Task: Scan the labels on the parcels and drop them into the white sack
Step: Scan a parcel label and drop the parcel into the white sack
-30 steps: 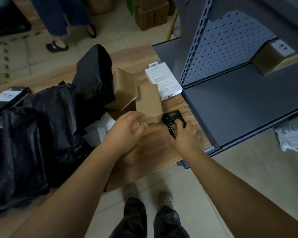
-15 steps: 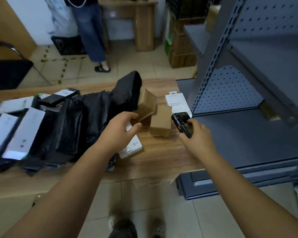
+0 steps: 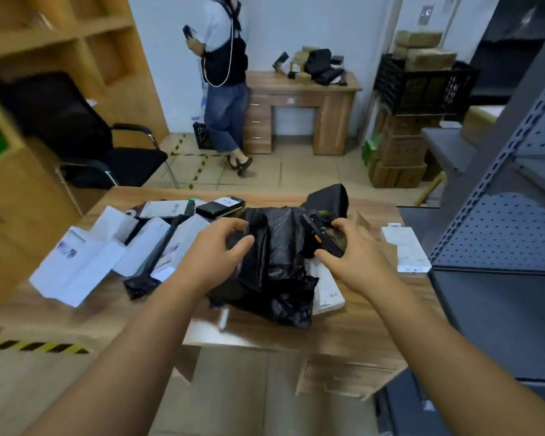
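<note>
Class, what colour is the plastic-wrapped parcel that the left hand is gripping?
Black, glossy plastic parcel, seen best in the head view.

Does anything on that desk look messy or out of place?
Yes. The white boxes lie scattered at odd angles, one jutting over the desk edge, and a crumpled black bag covers other parcels.

The black parcel bag (image 3: 277, 265) at the frame's centre is thin, glossy plastic film, crinkled and catching highlights. The table (image 3: 343, 328) beneath has a matt wood-grain surface. The white boxes (image 3: 79, 262) at centre left look like smooth, matt card. The handheld scanner (image 3: 323, 236) is hard black plastic with a slight sheen. The shelving (image 3: 504, 237) on the right is matt grey painted metal, its back panel perforated. The chair (image 3: 107, 152) at upper left has shiny chromed metal tube arms.
</note>
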